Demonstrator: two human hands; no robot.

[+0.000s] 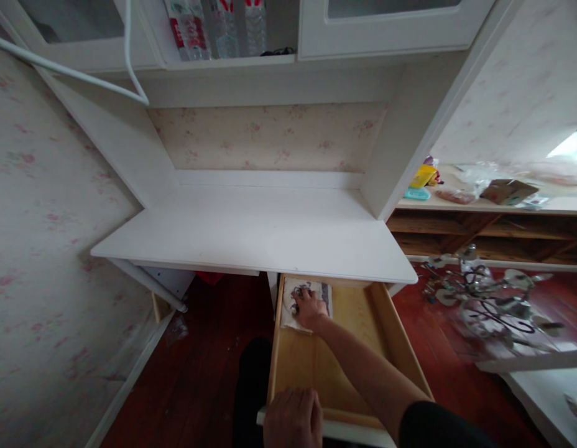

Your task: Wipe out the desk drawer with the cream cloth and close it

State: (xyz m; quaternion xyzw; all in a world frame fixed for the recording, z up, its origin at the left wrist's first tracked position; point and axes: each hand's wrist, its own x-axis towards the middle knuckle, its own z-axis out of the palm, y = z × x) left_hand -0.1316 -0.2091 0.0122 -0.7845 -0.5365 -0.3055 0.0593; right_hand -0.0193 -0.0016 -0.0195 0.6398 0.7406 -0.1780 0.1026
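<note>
In the head view, a wooden drawer (298,370) is pulled out from under the white desk (279,236). A pale cloth with a dark printed pattern (293,318) lies in the drawer's back left corner. On top of it rests my right hand (309,309), palm down with the fingers spread over the fabric. My left hand (293,415) is at the drawer's front, its fingers curled over the top edge of the front panel. The lower part of that hand is cut off by the picture's bottom edge.
Above the desk, plastic bottles (226,31) stand on a shelf, and a white cable (74,73) hangs at the upper left. A metal chandelier (493,298) lies on the red floor to the right. Behind it, a low wooden shelf unit (493,230) carries bags and a cardboard box (508,191).
</note>
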